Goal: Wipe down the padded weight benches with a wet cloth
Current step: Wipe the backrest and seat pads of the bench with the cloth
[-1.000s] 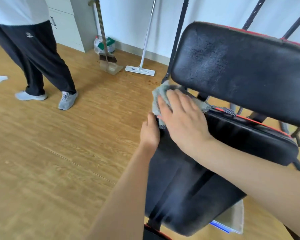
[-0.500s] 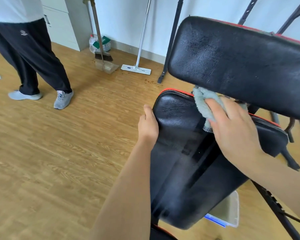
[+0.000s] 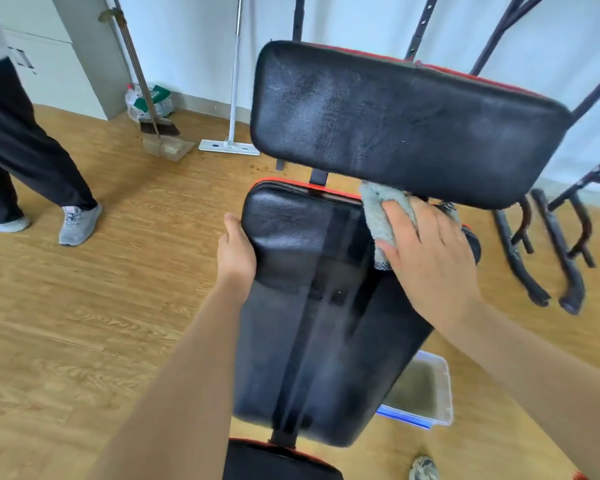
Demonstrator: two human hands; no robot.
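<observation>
A black padded bench seat (image 3: 312, 306) with red trim lies in front of me, its surface glossy. Above it tilts the black padded backrest (image 3: 395, 123), streaked and dull. My right hand (image 3: 430, 254) presses a grey cloth (image 3: 381, 216) flat against the far right part of the seat, just under the backrest's lower edge; its fingers lie spread over the cloth. My left hand (image 3: 236, 251) grips the seat's left edge, thumb on top, fingers hidden underneath.
A clear plastic tub (image 3: 426, 393) with murky water sits on the wooden floor under the seat's right side. A person (image 3: 32, 161) in dark trousers stands at left. A broom (image 3: 153, 123), dustpan and flat mop (image 3: 229, 143) lean at the back wall. Black metal frame legs (image 3: 548, 258) stand at right.
My right hand slid the cloth from the seat's far left corner across to its far right, under the backrest. The left hand kept its grip on the left edge.
</observation>
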